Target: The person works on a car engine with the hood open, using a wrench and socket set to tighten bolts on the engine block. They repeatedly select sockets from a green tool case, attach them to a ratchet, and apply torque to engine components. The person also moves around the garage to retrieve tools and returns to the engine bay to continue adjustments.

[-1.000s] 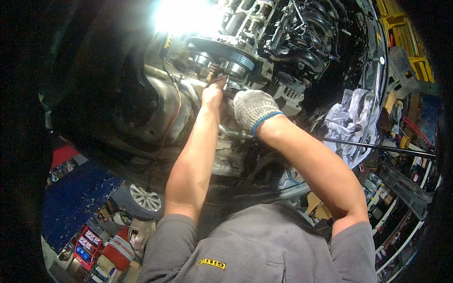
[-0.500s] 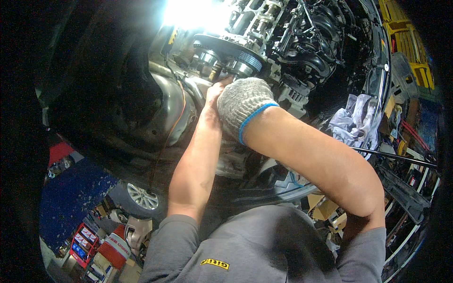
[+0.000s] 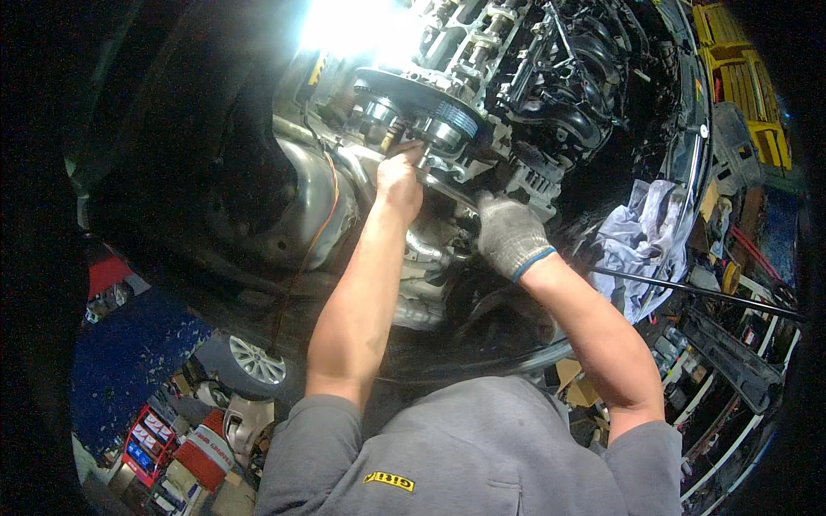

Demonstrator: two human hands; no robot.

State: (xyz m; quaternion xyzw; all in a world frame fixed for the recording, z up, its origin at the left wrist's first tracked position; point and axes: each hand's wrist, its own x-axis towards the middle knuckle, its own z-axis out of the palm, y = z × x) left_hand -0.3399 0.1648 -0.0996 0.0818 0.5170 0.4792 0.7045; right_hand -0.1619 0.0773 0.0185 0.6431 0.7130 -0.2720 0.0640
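My bare left hand point(image 3: 398, 179) is closed at the head of a metal wrench point(image 3: 447, 191), just below the silver pulleys point(image 3: 443, 132) and black ribbed belt point(image 3: 404, 84) on the engine point(image 3: 482, 39). My right hand point(image 3: 512, 232), in a grey knit glove with a blue cuff, grips the far end of that wrench's handle, down and to the right. My fingertips on both hands are partly hidden among the shadowed metal parts. A thin orange cable point(image 3: 328, 215) hangs to the left, over the silver wheel-well metal.
Bright glare point(image 3: 357, 21) washes out the top. A crumpled pale cloth point(image 3: 637, 232) drapes over the right fender, near a black bar point(image 3: 693, 284). Yellow plastic racks point(image 3: 736, 77) stand far right. A wheel point(image 3: 256, 357), a red rack point(image 3: 148, 439) and clutter lie below left.
My right hand swung up and left against my left hand, then back down and to the right. My left hand stayed by the pulleys.
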